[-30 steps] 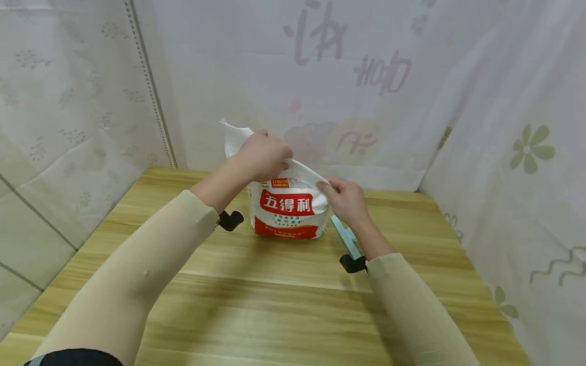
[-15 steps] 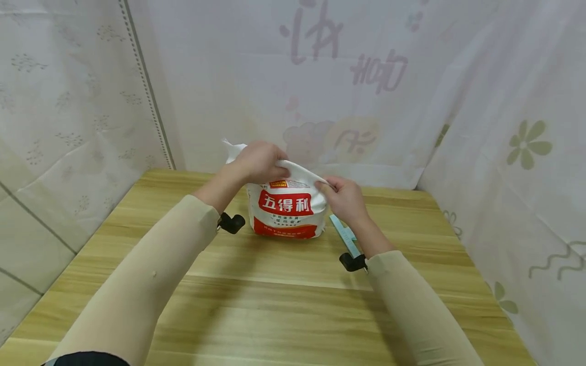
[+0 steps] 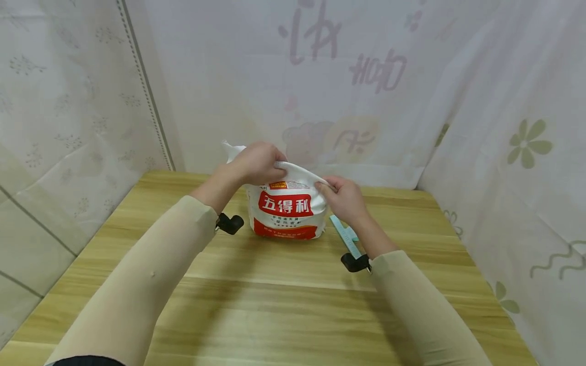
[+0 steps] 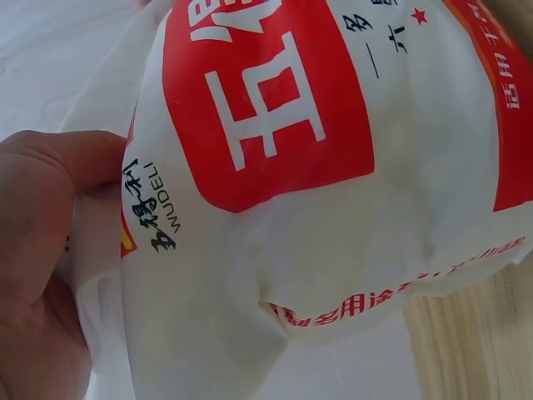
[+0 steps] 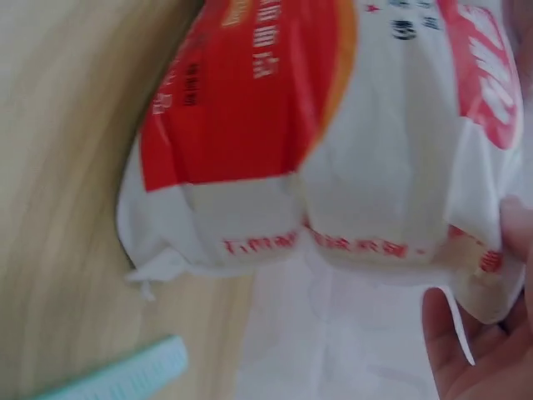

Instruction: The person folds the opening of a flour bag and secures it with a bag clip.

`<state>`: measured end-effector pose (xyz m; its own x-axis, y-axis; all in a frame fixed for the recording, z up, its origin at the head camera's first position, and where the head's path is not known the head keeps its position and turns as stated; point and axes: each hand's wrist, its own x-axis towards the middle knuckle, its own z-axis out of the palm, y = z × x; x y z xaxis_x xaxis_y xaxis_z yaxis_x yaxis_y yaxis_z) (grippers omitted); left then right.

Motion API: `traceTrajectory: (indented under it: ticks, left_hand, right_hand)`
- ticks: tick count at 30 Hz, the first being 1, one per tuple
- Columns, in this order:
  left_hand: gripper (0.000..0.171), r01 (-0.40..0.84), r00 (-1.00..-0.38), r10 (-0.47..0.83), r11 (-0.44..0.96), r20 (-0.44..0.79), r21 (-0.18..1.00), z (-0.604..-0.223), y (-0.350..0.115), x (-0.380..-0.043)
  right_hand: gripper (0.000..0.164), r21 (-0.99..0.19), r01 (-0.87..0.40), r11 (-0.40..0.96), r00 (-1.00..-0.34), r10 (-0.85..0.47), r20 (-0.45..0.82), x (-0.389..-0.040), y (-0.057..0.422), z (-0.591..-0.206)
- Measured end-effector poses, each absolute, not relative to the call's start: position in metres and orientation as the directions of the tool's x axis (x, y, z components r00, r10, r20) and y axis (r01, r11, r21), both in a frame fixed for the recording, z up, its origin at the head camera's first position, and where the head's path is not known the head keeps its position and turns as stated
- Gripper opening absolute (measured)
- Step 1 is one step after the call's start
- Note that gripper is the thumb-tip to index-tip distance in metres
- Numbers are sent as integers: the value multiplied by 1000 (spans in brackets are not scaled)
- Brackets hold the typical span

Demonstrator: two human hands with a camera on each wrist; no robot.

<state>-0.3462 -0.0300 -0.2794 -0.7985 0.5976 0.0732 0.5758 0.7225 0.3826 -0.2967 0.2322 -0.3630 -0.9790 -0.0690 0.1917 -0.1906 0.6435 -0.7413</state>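
Note:
A white flour bag (image 3: pixel 285 221) with red panels and white lettering stands on the table. Its top is folded over into a rolled edge that slopes down to the right. My left hand (image 3: pixel 259 163) grips this edge near its left part, the thumb on the front side; a white corner of the bag sticks up behind it. At the right end of the fold, my right hand (image 3: pixel 346 201) pinches the edge between thumb and fingers. Seen from the left wrist, the thumb (image 4: pixel 92 157) presses against the bag's folded top.
A pale blue bag clip (image 3: pixel 344 236) lies on the wooden table (image 3: pixel 274 315) just right of the flour bag, below my right wrist. Patterned white curtains (image 3: pixel 220 91) hang behind the table and along its sides. Each wrist carries a black camera mount (image 3: pixel 230 223).
My left hand has come down with the top of the flour bag, and the bag's upper left corner now sits lower. The right hand keeps its pinch almost in place.

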Motion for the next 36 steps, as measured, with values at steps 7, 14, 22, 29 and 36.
traceTrajectory:
  ticks: [7, 14, 22, 29, 36]
  left_hand:
    - [20, 578, -803, 590, 732, 88, 361, -285, -31, -345]
    - [18, 547, -828, 554, 760, 92, 351, -282, -36, -341]
    - [20, 546, -825, 560, 751, 81, 372, -282, -31, -338]
    - [21, 531, -835, 546, 759, 76, 377, -284, -30, -337]
    - [20, 531, -834, 547, 756, 77, 382, -284, -31, -335]
  right_hand:
    - [42, -740, -269, 616, -961, -122, 248, -292, 256, -345]
    - [45, -646, -223, 730, -974, -144, 173, -285, 294, -328]
    - [44, -567, -120, 815, -990, -139, 10, -279, 336, -353]
    - [44, -449, -66, 891, -984, -133, -119, -281, 358, -388]
    - [44, -392, -23, 920, -966, -121, -229, -280, 354, -405]
